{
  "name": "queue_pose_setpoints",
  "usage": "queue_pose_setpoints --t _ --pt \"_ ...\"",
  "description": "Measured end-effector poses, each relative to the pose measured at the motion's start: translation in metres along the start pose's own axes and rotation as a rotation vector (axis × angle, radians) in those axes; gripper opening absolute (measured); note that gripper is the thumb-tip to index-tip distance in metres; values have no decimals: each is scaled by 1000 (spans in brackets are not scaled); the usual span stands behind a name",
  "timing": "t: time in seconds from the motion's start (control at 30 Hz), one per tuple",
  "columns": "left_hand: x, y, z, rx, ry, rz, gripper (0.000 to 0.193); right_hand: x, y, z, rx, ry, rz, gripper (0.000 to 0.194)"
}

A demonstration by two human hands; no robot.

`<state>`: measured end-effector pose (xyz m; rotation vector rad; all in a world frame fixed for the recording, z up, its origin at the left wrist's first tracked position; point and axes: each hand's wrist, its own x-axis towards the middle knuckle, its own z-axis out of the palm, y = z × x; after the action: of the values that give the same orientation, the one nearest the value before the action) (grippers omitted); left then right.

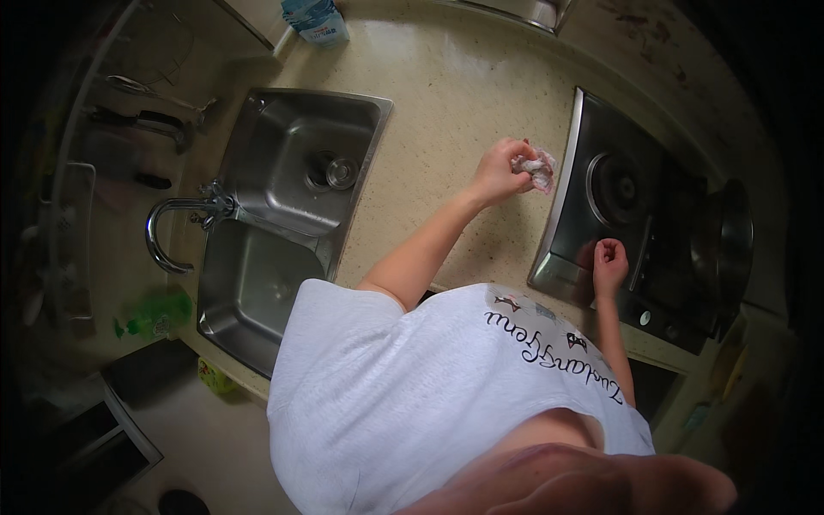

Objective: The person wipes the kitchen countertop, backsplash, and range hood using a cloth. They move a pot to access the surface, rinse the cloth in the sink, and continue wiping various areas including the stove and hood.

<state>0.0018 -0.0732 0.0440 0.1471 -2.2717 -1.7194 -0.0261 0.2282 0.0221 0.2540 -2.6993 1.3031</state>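
Note:
My left hand (505, 168) grips a crumpled white and reddish cloth (537, 168) over the speckled beige countertop (444, 122), close to the metal edge of a gas cooktop (566, 257). Curled in a loose fist, my right hand (610, 262) is above the near part of the cooktop, with no object visible in it. A round burner (615, 188) lies beyond that hand. Left of the counter is a double-bowl stainless steel sink (376, 122). A metal sink strainer (342, 172) sits by the drain of its farther bowl.
A chrome faucet (168, 212) arches at the sink's left side, near a green pump bottle (158, 315). Utensils, including a ladle (151, 90), hang farther left. A blue and white packet (315, 24) stands at the far counter edge. A dark pan (724, 241) rests on the cooktop's right side.

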Motion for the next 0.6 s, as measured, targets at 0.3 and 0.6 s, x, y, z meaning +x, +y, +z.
queue_pose_setpoints --t 0.3,0.6 --pt "38 16 -69 -396 -277 -79 26 77 -130 115 749 -600 63 36" --pt "171 -103 -115 -177 729 111 13 190 -135 139 641 -223 -69 28"
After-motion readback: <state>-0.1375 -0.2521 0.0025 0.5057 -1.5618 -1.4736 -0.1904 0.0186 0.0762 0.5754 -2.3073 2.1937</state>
